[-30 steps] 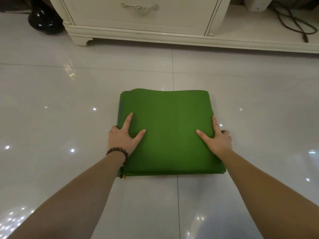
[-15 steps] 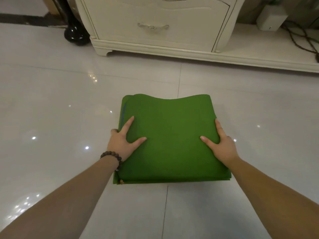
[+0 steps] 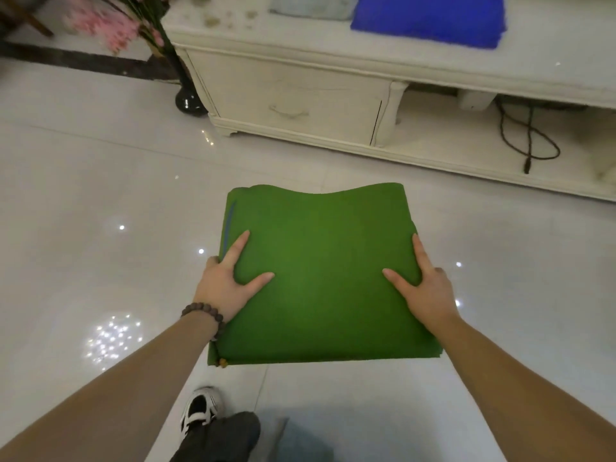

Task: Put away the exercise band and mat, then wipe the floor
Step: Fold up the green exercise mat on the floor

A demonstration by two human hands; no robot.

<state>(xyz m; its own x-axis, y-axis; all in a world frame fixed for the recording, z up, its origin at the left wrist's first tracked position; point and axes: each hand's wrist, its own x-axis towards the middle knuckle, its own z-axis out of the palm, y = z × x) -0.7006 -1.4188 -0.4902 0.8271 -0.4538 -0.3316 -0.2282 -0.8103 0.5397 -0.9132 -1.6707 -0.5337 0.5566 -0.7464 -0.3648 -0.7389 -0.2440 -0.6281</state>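
Observation:
A green mat (image 3: 323,261), folded into a thick square, is held up off the white tiled floor in front of me. My left hand (image 3: 230,281) grips its left edge, thumb and forefinger on top and the other fingers under the edge. My right hand (image 3: 423,288) grips the right edge the same way. The mat's far edge sags in the middle. A thin blue strip shows along its left side. No exercise band is in sight.
A cream cabinet (image 3: 300,105) with a drawer stands ahead, a blue cloth (image 3: 430,18) and a pale folded cloth (image 3: 310,6) on top. Black cables (image 3: 530,135) lie on its low open shelf. A black vase (image 3: 190,101) with pink flowers stands left. My shoe (image 3: 200,408) is below.
Both hands have lifted the folded mat off the floor and carried it toward the cabinet. My view has risen, bringing the cabinet top, its cloths and my shoe into sight.

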